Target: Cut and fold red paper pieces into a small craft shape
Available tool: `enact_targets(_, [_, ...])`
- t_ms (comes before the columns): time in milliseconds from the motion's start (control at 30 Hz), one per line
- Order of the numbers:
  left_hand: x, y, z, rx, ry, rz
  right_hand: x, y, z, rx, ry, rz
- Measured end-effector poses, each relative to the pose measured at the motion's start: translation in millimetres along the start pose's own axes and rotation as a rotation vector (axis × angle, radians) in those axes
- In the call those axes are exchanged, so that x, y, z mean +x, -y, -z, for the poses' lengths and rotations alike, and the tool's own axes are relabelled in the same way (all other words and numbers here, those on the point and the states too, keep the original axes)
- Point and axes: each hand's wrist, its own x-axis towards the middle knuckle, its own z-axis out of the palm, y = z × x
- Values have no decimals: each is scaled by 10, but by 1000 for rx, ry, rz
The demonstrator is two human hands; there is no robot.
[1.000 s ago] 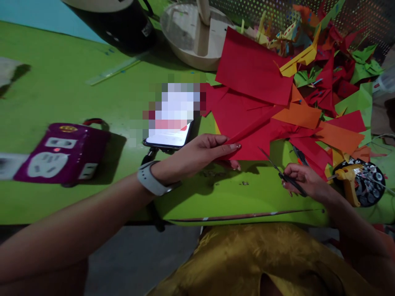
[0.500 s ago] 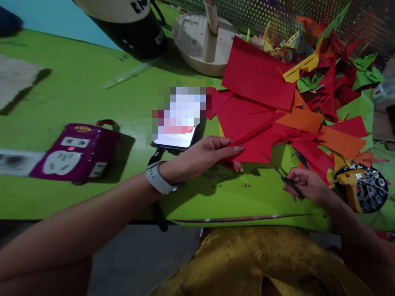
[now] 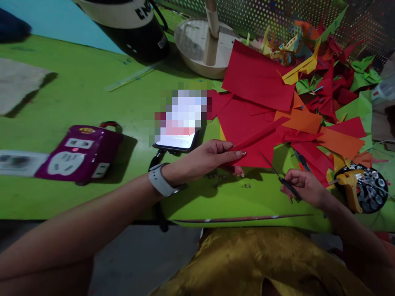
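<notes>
Between its thumb and fingers my left hand (image 3: 222, 156) pinches a narrow red paper strip (image 3: 262, 135), which slants up to the right over larger red sheets. My right hand (image 3: 304, 187) is closed around the handles of dark scissors (image 3: 290, 188). Their thin blades point up and left, near the right edge of the red paper (image 3: 249, 119). Whether the blades touch that paper, I cannot tell. A phone (image 3: 182, 123) with a lit, partly blurred screen lies just beyond my left hand. Close above my right hand is a dark cutter (image 3: 302, 160), partly under paper.
Red sheets and folded green, orange and yellow papers (image 3: 304, 68) heap at the right. A yellow glue gun (image 3: 350, 187) rests at far right. Left stand a purple power socket (image 3: 80, 152) and a black-and-white tumbler (image 3: 138, 33), near a round lamp base (image 3: 191, 53).
The red strip now shows raised more clearly above the sheets, its end further right. My right hand with the scissors has shifted slightly left. The view has moved a little.
</notes>
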Motion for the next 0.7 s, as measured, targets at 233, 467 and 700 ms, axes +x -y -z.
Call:
enact_targets(233, [-15,-40,-44,39,-9,26,3,24,-20,-17,-9,4])
enact_targets(467, [-14,-62,-87,28,-2,59,3,33,-64,-3,-9,12])
enact_targets(700, [-13,-14,-89,7,9,83,8,26,-69,-18,-5,-1])
